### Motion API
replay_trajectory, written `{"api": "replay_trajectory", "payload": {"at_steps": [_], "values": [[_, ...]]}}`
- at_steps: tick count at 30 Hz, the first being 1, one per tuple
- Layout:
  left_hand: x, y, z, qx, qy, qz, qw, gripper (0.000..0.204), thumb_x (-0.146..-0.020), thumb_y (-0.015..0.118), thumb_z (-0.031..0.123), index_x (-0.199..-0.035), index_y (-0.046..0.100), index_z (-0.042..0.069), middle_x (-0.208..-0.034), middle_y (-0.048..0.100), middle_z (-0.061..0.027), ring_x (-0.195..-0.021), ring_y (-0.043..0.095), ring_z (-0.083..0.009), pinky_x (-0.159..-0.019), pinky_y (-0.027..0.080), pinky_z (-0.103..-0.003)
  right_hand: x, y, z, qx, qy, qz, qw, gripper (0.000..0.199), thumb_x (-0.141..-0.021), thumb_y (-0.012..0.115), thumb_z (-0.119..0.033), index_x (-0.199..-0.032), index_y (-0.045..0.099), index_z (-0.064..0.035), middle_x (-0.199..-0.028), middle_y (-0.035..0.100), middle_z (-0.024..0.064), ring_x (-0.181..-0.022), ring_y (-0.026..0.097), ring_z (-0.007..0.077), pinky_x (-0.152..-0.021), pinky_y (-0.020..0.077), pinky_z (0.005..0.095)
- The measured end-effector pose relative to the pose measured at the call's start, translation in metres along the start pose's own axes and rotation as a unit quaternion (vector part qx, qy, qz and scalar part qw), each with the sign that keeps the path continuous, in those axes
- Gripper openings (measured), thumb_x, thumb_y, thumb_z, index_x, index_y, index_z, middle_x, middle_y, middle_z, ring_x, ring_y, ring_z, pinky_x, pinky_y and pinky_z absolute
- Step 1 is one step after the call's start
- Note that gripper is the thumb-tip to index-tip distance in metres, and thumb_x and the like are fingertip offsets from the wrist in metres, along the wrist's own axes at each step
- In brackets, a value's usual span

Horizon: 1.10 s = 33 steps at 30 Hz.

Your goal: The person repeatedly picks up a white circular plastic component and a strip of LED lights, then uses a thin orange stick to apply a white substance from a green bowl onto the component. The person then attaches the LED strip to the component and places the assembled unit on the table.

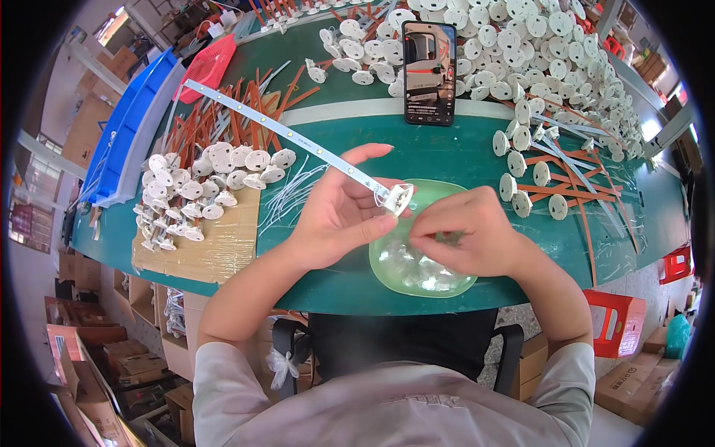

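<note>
Your bowl (387,261) sits on the worktop (462,156) before you; the phone (429,72) stands behind it, disc piles lie left (216,179) and right (536,67).

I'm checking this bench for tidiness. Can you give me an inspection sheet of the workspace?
Surface: green table, cardboard sheet at left.
Job's things: LED strip with white cap; green bowl of small parts.
Clutter: white cap piles, orange strips, propped phone.
Hands: left hand holds the strip end; right hand pinches over the bowl.
Cables: thin white wires.
Surroundings: blue bins, cardboard boxes, red stool.
</note>
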<state>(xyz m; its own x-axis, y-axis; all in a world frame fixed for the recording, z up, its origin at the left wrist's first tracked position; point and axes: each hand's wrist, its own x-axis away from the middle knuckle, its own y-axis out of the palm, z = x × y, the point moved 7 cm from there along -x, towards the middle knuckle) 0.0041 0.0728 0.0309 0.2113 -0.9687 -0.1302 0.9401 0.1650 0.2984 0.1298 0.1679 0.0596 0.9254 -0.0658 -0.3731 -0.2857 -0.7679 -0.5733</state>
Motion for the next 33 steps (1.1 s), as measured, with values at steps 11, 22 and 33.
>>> {"api": "replay_trajectory", "payload": {"at_steps": [11,22,33], "values": [[-0.002,-0.002,-0.001,-0.015,0.021,0.013,1.0,0.072,-0.086,0.077,0.005,-0.145,0.035,0.004,-0.13,0.063,-0.0215,-0.113,0.066,-0.0257,-0.104,0.048,-0.044,0.009,-0.005,0.032,-0.312,0.157,0.142,0.926,0.016,-0.091,0.07,0.001,-0.107,0.069,0.0031,-0.097,0.072,0.0081,-0.084,0.07,0.0133,-0.076,0.0573,0.0267],[-0.001,-0.005,-0.001,-0.056,0.04,0.022,0.997,0.058,-0.082,0.079,0.004,-0.133,0.052,0.002,-0.132,0.062,-0.0207,-0.117,0.065,-0.0264,-0.102,0.051,-0.043,0.007,-0.001,0.028,-0.364,0.135,0.159,0.908,0.014,-0.095,0.066,-0.001,-0.109,0.068,0.0024,-0.103,0.072,0.0104,-0.09,0.069,0.0136,-0.075,0.0548,0.0258],[0.004,0.008,-0.002,-0.06,0.047,-0.067,0.995,0.049,-0.083,0.077,-0.002,-0.128,0.059,-0.004,-0.133,0.061,-0.0214,-0.11,0.068,-0.0275,-0.099,0.054,-0.041,0.009,-0.019,-0.022,0.22,-0.2,0.261,0.918,0.023,-0.07,0.076,0.005,-0.091,0.069,0.001,-0.093,0.071,0.0128,-0.078,0.067,0.0274,-0.067,0.056,0.0335]]}}
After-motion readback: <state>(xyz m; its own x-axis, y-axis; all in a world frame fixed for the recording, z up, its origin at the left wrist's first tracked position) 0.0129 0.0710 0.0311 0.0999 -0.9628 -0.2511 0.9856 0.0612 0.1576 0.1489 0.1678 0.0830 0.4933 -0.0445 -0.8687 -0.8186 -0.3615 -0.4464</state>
